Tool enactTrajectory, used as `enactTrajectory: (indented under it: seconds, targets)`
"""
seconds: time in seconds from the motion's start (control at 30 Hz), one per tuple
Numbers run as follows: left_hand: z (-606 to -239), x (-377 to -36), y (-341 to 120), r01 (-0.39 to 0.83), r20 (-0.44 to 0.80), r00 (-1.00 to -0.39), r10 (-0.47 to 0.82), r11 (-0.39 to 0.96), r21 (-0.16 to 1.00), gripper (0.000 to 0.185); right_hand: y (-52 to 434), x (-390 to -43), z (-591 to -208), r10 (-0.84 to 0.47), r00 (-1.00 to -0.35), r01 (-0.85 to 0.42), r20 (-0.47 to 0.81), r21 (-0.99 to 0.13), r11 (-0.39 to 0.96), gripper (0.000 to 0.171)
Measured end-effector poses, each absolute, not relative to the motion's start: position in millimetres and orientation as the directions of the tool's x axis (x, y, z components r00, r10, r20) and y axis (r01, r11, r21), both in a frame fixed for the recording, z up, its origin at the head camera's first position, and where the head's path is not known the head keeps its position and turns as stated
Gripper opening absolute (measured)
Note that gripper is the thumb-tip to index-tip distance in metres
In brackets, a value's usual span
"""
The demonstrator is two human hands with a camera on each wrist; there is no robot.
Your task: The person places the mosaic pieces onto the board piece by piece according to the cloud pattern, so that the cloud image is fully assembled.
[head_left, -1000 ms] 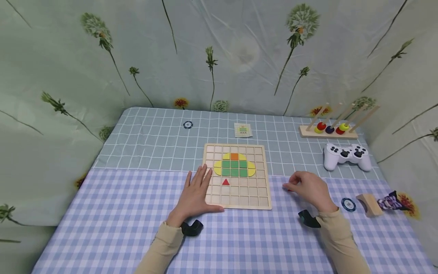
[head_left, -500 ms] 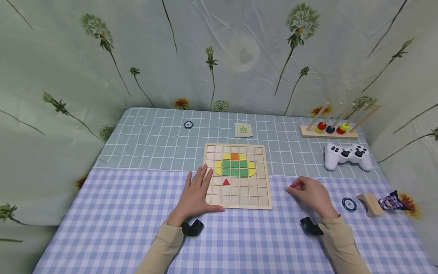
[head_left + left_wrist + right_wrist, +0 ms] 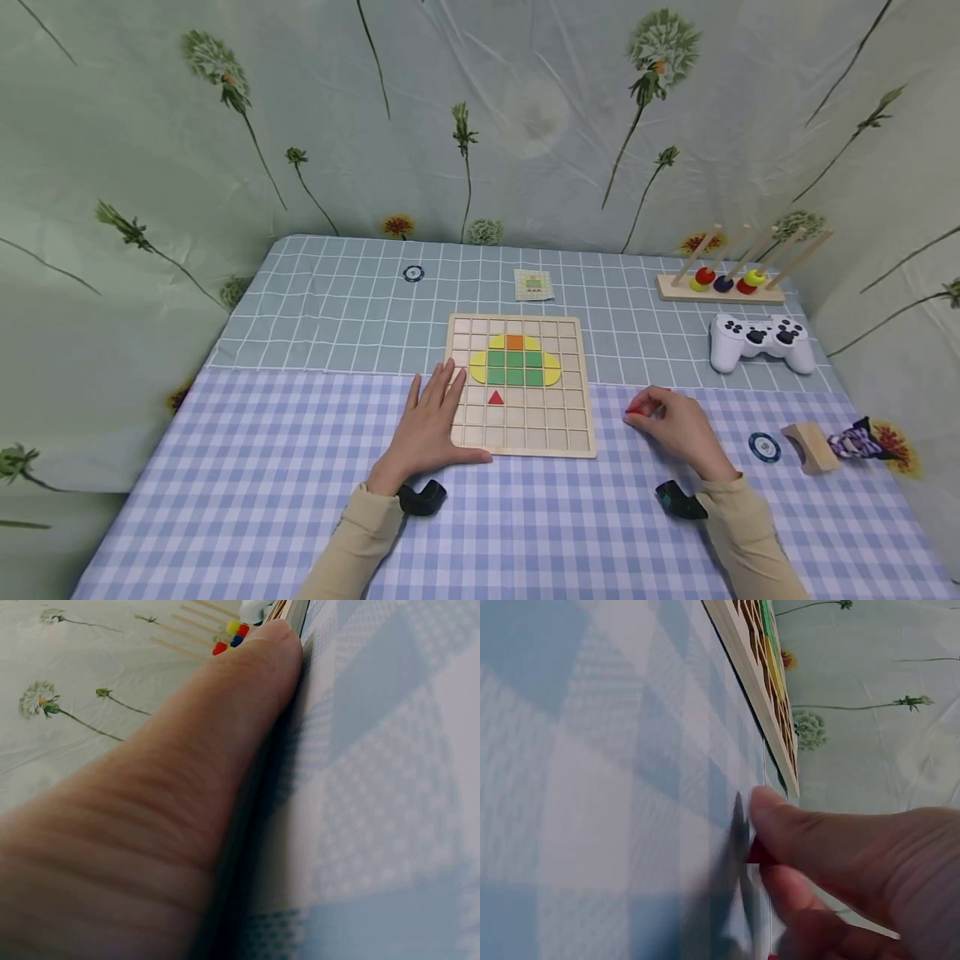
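Note:
A wooden grid board (image 3: 557,435) lies in the middle of the table, holding a green, yellow and orange tile figure (image 3: 514,364) and one red triangle (image 3: 495,398). My left hand (image 3: 430,419) lies flat on the board's lower left corner with straight fingers. Its thumb (image 3: 195,757) runs along the board's front edge. My right hand (image 3: 677,422) rests on the checked cloth to the right of the board. Its fingertips (image 3: 780,817) pinch a small red piece (image 3: 636,408), also seen in the right wrist view as the red piece (image 3: 759,852) beside the board (image 3: 759,690).
A white game controller (image 3: 761,340) and a ring-stacking rack (image 3: 722,283) stand at the back right. A pattern card (image 3: 533,285) and a blue chip (image 3: 412,272) lie beyond the board. Another chip (image 3: 762,447), a wooden block (image 3: 810,447) and purple cloth (image 3: 855,440) sit at the right.
My right hand has drawn back slightly towards me, and a small red piece now shows between its fingertips. The left hand has stayed in place on the board.

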State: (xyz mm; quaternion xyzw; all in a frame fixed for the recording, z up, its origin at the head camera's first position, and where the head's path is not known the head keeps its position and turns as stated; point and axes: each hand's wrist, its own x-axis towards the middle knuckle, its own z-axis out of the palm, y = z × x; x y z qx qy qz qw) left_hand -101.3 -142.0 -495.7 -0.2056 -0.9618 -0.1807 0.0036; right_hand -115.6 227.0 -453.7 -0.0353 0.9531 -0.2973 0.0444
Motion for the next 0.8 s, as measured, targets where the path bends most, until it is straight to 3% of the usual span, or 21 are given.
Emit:
enactTrajectory:
  seconds: [0.17,0.33,0.8]
  targets:
    - [-496.2,-101.8,-144.6,0.398,0.086,-0.916,0.393,0.854,0.335,0.127,211.9,-121.8,-449.2,-0.082,-0.997,-0.064,0.002,-0.630,0.774,0.024]
    - [-496.7,-101.8,-143.8,0.402,0.087,-0.914,0.397,0.850,0.342,0.127,185.9,-130.6,-447.0,-0.152,-0.986,-0.160,0.071,-0.672,0.723,0.023]
    - [-496.3,-101.3,-141.1,0.392,0.074,-0.917,0.391,0.857,0.335,0.128,116.0,-144.2,-456.3,-0.341,-0.938,-0.267,0.054,-0.739,0.619,0.013]
